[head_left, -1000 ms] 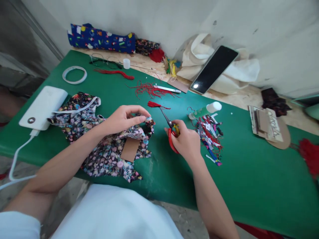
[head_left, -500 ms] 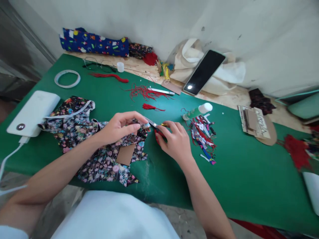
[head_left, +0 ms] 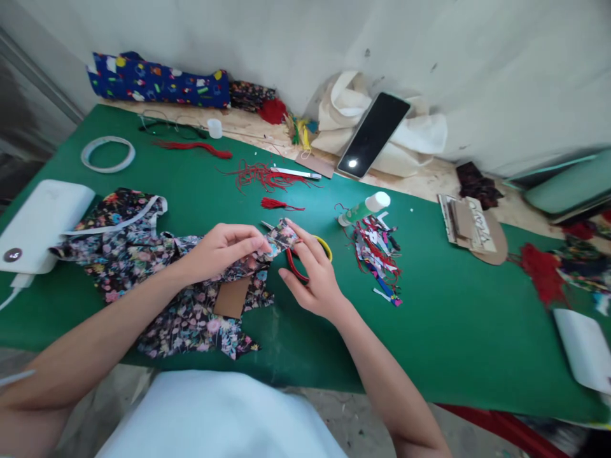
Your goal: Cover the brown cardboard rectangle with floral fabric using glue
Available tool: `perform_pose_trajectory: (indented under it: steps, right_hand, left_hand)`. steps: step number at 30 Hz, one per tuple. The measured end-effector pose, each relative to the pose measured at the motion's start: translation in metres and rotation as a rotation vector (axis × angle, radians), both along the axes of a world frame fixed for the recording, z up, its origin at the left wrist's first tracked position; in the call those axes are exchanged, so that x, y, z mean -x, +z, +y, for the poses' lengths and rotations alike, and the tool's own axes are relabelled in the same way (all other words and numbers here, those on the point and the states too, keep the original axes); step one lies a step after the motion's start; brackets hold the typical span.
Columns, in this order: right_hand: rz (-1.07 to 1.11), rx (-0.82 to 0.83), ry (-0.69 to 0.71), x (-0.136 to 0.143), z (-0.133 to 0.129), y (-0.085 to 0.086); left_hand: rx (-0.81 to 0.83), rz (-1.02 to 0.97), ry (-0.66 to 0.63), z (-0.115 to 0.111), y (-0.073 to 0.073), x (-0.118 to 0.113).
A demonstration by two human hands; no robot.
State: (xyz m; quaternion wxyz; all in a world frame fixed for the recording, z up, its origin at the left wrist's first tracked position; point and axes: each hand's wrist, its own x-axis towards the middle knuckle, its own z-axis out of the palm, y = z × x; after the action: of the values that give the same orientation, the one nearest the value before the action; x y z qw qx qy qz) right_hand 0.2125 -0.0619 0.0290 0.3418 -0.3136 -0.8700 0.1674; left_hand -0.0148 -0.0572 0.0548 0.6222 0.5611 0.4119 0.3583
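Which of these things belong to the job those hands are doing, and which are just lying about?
Probably in the job:
floral fabric, at the left hand and right hand
scissors, by the right hand
brown card, on the fabric

Seemingly just lying about:
phone
white power bank
eyeglasses
blue patterned cloth

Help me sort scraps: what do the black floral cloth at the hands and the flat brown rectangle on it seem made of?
The black floral cloth looks like thin, matte woven fabric, with loose folds and ragged edges; cotton or synthetic, I can't tell. The flat brown rectangle looks like matte cardboard, plain and straight-edged, perhaps thin wood.
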Motion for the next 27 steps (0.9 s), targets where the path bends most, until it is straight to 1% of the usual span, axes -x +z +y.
perform_pose_trajectory:
  steps: [2, 5, 7, 9, 11, 13, 15, 17, 18, 19, 20, 21, 22, 24, 25, 27]
  right_hand:
    - [-0.007, -0.047, 0.042, 0.001, -0.002, 0.002]
    - [-0.140, -0.174, 0.091, 0.005, -0.006, 0.002]
    - [-0.254, -0.282, 0.069, 0.008, -0.007, 0.000]
    - [-0.331, -0.372, 0.026, 0.008, -0.006, -0.003]
    - [-0.376, -0.424, -0.016, 0.007, -0.005, -0.005]
    - [-0.397, -0.443, -0.047, 0.005, -0.002, -0.004]
    - [-0.390, -0.435, -0.064, 0.002, 0.000, -0.003]
    - [-0.372, -0.412, -0.080, 0.000, 0.002, -0.002]
    - [-0.366, -0.400, -0.098, -0.002, 0.003, -0.002]
    - [-0.367, -0.387, -0.123, -0.003, 0.004, -0.003]
    - [-0.376, -0.369, -0.154, -0.004, 0.005, -0.003]
    - [-0.394, -0.345, -0.190, -0.005, 0.006, -0.004]
    - [-0.419, -0.312, -0.230, -0.006, 0.008, -0.005]
    - [-0.487, -0.222, -0.295, -0.008, 0.010, -0.007]
    - [-0.524, -0.172, -0.316, -0.009, 0.010, -0.007]
    - [-0.594, -0.078, -0.344, -0.010, 0.011, -0.007]
  left_hand:
    - [0.058, -0.011, -0.017, 0.002, -0.004, -0.001]
    - [0.136, -0.130, -0.002, 0.002, -0.014, -0.005]
    - [0.195, -0.190, 0.038, 0.000, -0.021, -0.009]
    - [0.222, -0.187, 0.091, -0.002, -0.025, -0.014]
    - [0.218, -0.167, 0.171, -0.002, -0.028, -0.018]
    - [0.168, -0.124, 0.253, 0.003, -0.028, -0.016]
    - [0.050, -0.009, 0.315, 0.014, -0.025, -0.006]
    - [-0.116, 0.154, 0.402, 0.030, -0.023, 0.014]
    - [-0.207, 0.281, 0.430, 0.040, -0.022, 0.027]
    - [-0.308, 0.469, 0.452, 0.049, -0.022, 0.041]
    - [-0.406, 0.705, 0.464, 0.057, -0.023, 0.056]
    - [-0.436, 0.796, 0.491, 0.064, -0.024, 0.071]
    - [-0.446, 0.847, 0.500, 0.069, -0.026, 0.084]
    - [-0.440, 0.978, 0.469, 0.075, -0.029, 0.104]
    - [-0.423, 1.051, 0.484, 0.076, -0.031, 0.111]
    - [-0.386, 1.104, 0.474, 0.075, -0.030, 0.116]
